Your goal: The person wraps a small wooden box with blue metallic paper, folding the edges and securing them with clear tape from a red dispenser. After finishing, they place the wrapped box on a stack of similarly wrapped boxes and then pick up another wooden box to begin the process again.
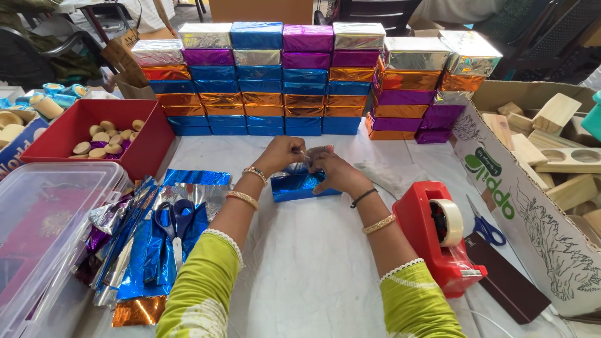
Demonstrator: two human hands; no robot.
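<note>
Foil-wrapped boxes [300, 81] stand stacked in a wall across the far side of the white table [313, 263], with a red tray [134, 153] of wooden discs far left, a cardboard carton [532, 206] of wooden blocks along the right, a red tape dispenser [438, 235] near right and loose foil sheets [144, 244] under blue scissors [174, 219] near left. In the open middle lies a blue-foiled box [300, 186], likely stiff and light under slippery, crinkle-prone foil, best held by its ends. Left hand [282, 153] and right hand [335, 170] pinch its far edge, fingers closed on the foil.
</note>
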